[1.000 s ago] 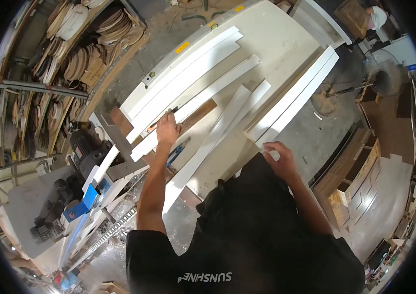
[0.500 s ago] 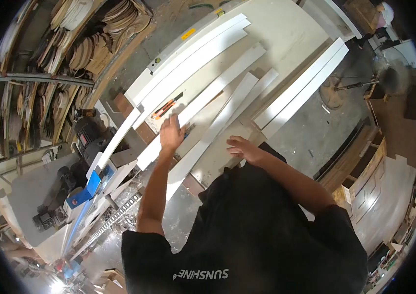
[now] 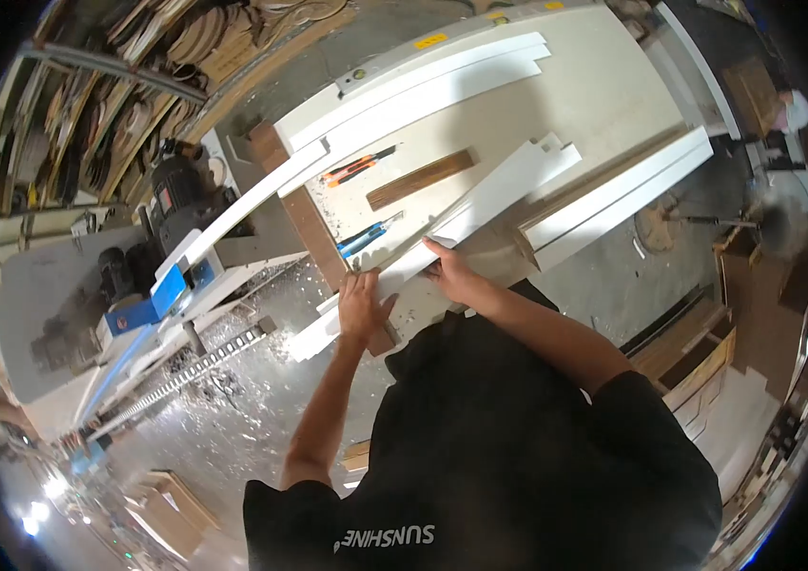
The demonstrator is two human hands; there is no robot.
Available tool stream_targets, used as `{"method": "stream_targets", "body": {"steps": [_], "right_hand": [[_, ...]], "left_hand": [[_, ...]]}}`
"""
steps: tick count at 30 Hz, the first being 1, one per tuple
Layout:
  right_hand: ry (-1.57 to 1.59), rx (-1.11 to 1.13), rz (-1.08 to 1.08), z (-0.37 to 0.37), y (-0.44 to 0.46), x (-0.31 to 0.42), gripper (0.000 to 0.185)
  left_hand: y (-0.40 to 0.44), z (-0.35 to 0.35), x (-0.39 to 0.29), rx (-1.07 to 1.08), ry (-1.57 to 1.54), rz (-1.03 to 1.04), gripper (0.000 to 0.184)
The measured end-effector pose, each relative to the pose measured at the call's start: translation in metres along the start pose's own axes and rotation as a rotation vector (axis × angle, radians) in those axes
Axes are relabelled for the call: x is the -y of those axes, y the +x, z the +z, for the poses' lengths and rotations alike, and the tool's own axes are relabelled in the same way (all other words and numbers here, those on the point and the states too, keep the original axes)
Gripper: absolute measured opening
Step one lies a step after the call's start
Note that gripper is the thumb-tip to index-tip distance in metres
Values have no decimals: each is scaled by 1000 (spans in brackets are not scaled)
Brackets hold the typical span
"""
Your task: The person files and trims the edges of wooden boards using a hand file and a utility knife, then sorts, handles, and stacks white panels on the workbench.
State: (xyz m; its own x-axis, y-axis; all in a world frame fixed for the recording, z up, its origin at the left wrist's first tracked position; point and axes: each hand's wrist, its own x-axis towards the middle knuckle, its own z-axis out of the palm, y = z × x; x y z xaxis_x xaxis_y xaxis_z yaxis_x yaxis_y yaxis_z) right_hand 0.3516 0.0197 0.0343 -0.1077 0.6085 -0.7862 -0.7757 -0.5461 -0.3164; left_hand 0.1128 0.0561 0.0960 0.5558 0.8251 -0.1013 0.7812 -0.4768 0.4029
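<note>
White strips (image 3: 499, 195) lie gathered side by side, slanting across the near part of the pale table (image 3: 613, 57). My left hand (image 3: 361, 303) grips them near their lower left end, fingers over the far edge. My right hand (image 3: 451, 271) holds the same strips a little farther right, thumb on top. Beyond the hands lie a blue cutter knife (image 3: 363, 239), a brown wood strip (image 3: 420, 181) and an orange cutter knife (image 3: 356, 168).
More white strips (image 3: 423, 90) lie along the far edge beside a level (image 3: 394, 67). Another white pair (image 3: 623, 195) is at the right edge. A machine with a blue part (image 3: 169, 290) stands left. Shelves of curved pieces (image 3: 137, 114) rise behind it. A person (image 3: 792, 112) is at far right.
The strip under my left hand has moved toward me, against the others, uncovering the brown strip and blue knife. My left hand came nearer, and my right hand closed on the strips.
</note>
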Motion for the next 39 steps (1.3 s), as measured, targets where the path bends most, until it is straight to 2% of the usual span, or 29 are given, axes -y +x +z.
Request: {"method": "stream_targets", "body": {"steps": [1, 4, 5, 7, 9, 10, 12, 14, 15, 17, 18, 21, 23, 24, 26, 27, 28, 30, 31, 32, 33, 35, 36, 38, 39], "right_hand": [[4, -34, -6, 0, 7, -4, 59], [-14, -34, -48, -2, 14, -9, 53], [-44, -10, -77, 1, 5, -5, 51], [-14, 4, -94, 1, 1, -8, 47], [103, -8, -87, -2, 14, -9, 42], [94, 81, -133, -1, 6, -4, 38], [252, -21, -23, -6, 10, 1, 35], [347, 5, 9, -16, 8, 4, 36], [-32, 160, -211, -27, 10, -5, 42], [-541, 190, -734, -41, 15, -15, 49], [-803, 188, -985, -46, 14, -18, 53], [-888, 235, -1136, -31, -19, 17, 49], [-310, 355, -637, 18, -54, 53, 39], [-4, 320, -429, 42, -72, 71, 36], [-126, 378, -623, 77, -80, 93, 42], [-130, 415, -672, 101, -86, 107, 44], [-241, 400, -722, 128, -107, 129, 53], [-431, 415, -944, 169, -121, 155, 77], [-514, 410, -1059, 190, -128, 167, 90], [-649, 390, -1190, 208, -132, 177, 110], [-808, 298, -1312, 224, -123, 175, 117], [-1053, 254, -1180, 255, -161, 188, 116], [-1200, 240, -1071, 267, -182, 193, 114], [-1242, 209, -1414, 282, -174, 180, 108], [-1259, 214, -1465, 282, -173, 177, 105]], "left_hand": [[6, -15, -5, 67, -14, 28, 71], [38, -29, -1, 280, -298, -192, 81], [52, 3, 33, 295, -338, -125, 96], [74, 16, 58, 553, -394, -164, 102], [91, -9, 38, 766, -484, -205, 111], [96, -10, 32, 787, -450, -156, 111], [104, -9, 24, 834, -371, -55, 112], [107, 3, 23, 830, -443, -96, 110], [106, 2, 19, 839, -495, -116, 106], [104, -19, -8, 863, -546, -218, 94], [103, -32, -18, 847, -571, -207, 92], [102, -44, -28, 747, -684, -115, 89], [103, -41, -17, 612, -778, 25, 94], [100, -58, -30, 516, -962, -68, 106], [105, -70, -23, 336, -868, -14, 117], [109, -87, -31, 262, -926, 10, 114], [114, -104, -39, 184, -985, 36, 111], [122, -113, -29, 77, -1061, 29, 89], [121, -118, -28, 41, -1171, -1, 89], [118, -125, -29, 9, -1282, -36, 90], [117, -134, -36, -65, -1318, -31, 91], [109, -135, -19, -161, -1298, -25, 95], [107, -146, -34, -246, -1403, -81, 99], [102, -180, -76, -434, -1603, -199, 108], [92, -177, -59, -467, -1544, -92, 121]]}}
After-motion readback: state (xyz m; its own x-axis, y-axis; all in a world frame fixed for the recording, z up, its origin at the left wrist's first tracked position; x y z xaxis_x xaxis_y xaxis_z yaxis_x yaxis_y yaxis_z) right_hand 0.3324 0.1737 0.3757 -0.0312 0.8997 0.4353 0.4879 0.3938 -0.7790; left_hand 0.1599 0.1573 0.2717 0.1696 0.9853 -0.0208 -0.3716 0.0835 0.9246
